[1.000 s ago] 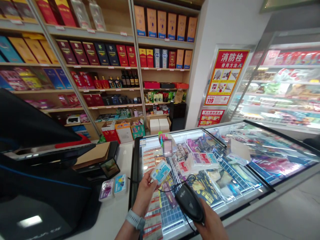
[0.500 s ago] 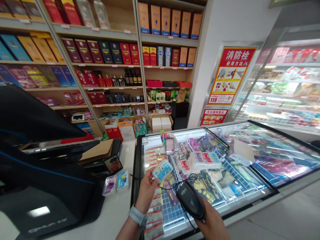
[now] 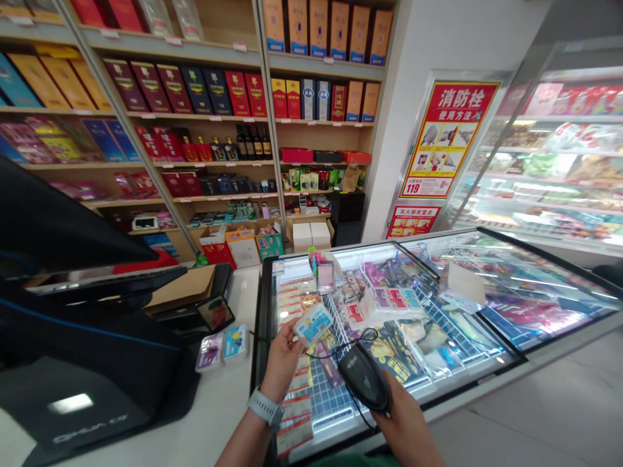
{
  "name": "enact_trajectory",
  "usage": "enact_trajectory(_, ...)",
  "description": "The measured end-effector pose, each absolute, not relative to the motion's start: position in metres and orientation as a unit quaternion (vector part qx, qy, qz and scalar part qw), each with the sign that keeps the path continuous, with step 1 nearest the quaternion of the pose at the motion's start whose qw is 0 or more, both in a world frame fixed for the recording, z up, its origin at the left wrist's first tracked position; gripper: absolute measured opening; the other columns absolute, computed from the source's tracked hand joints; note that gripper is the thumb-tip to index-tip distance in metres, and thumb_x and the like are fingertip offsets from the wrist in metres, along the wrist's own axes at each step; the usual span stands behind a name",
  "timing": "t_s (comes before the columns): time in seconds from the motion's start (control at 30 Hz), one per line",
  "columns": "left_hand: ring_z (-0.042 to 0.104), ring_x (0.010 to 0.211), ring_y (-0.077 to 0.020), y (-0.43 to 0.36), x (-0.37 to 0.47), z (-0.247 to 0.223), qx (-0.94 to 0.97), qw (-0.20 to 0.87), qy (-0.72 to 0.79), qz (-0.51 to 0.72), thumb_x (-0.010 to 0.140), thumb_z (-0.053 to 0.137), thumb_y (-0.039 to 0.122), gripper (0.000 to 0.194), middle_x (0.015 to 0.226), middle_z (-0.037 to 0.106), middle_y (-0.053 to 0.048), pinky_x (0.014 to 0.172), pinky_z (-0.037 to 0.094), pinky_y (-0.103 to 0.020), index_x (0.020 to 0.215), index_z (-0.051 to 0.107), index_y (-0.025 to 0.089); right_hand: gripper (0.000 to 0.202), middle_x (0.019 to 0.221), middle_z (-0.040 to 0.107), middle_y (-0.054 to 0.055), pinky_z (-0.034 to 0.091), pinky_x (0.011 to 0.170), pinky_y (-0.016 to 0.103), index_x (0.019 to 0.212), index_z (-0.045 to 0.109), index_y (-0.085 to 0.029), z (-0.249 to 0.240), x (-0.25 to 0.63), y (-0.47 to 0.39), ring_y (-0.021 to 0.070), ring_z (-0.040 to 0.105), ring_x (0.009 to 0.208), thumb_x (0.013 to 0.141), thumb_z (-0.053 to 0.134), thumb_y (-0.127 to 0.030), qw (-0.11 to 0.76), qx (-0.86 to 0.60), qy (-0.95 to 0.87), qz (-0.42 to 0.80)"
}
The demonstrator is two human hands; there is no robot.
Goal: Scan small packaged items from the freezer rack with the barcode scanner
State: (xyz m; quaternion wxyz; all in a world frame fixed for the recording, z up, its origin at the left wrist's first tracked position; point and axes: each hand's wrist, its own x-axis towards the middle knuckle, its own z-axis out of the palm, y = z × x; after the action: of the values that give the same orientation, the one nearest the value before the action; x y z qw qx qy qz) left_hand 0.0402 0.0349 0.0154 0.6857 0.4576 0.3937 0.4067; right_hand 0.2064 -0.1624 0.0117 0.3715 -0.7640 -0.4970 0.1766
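My left hand (image 3: 283, 357) pinches the near edge of a small clear plastic box with a blue and yellow label (image 3: 314, 324), held tilted above the freezer's glass top. Wrapped around the handle of a black barcode scanner (image 3: 364, 376) is my right hand (image 3: 402, 415); most of its fingers are hidden beneath. The scanner's head points up and left toward the box, with a gap between them. Its thin black cable (image 3: 335, 353) loops past the box. Two similar small boxes, one purple-labelled (image 3: 210, 351) and one blue-labelled (image 3: 235, 342), lie on the white counter to the left.
A black checkout terminal (image 3: 87, 363) takes up the left side. On the glass-topped chest freezer (image 3: 491, 373) sit several clear boxes with red, purple and blue labels (image 3: 389, 301) and an open white carton (image 3: 462, 285). Shelves with boxed bottles (image 3: 195, 87) line the back wall.
The view has shifted slightly, so the scene sits a little further left. The labelled box is tilted a bit differently in my left hand. Both hands keep their holds.
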Motion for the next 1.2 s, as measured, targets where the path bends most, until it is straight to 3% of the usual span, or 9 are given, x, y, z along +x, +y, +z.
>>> enact_trajectory(0.23, 0.068, 0.085, -0.0193, 0.037, 0.042, 0.010, 0.462, 0.692, 0.368, 0.416, 0.062, 0.074, 0.024, 0.054, 0.099, 0.071, -0.009, 0.075, 0.052, -0.029, 0.113, 0.057, 0.015, 0.035, 0.096, 0.066, 0.007, 0.049, 0.079, 0.031, 0.103, 0.055, -0.020, 0.025, 0.199, -0.162, 0.0225, 0.063, 0.092, 0.069, 0.049, -0.011, 0.371, -0.763, -0.501, 0.170)
enact_trajectory(1.2, 0.066, 0.086, -0.0163, 0.041, 0.036, 0.000, 0.504, 0.657, 0.371, 0.420, 0.067, 0.069, 0.021, 0.045, 0.100, 0.069, -0.006, 0.082, 0.050, -0.028, 0.110, 0.059, 0.015, 0.032, 0.098, 0.065, 0.008, 0.047, 0.079, 0.032, 0.103, 0.053, -0.019, 0.028, 0.190, -0.167, 0.0227, 0.062, 0.091, 0.071, 0.050, -0.013, 0.344, -0.790, -0.479, 0.169)
